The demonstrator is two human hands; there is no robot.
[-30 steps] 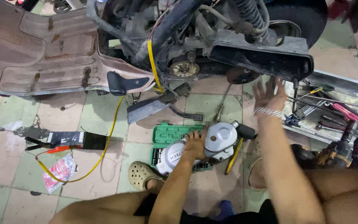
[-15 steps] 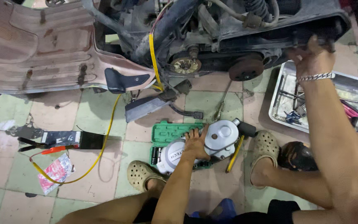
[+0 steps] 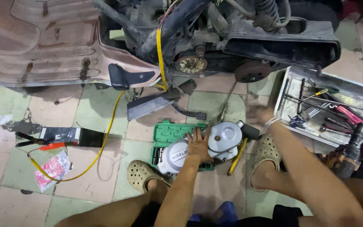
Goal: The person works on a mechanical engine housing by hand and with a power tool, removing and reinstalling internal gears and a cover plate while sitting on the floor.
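Left hand (image 3: 198,145) flat on the grey engine cover (image 3: 209,145), fingers spread; right hand (image 3: 259,114) blurred, fingers' state unclear.

a black battery (image 3: 70,135) sits on the tiles to my left, red and black clamps (image 3: 38,142) beside it. a yellow cable (image 3: 106,130) loops past it. farther left lies a red packet (image 3: 52,169), perhaps foil.
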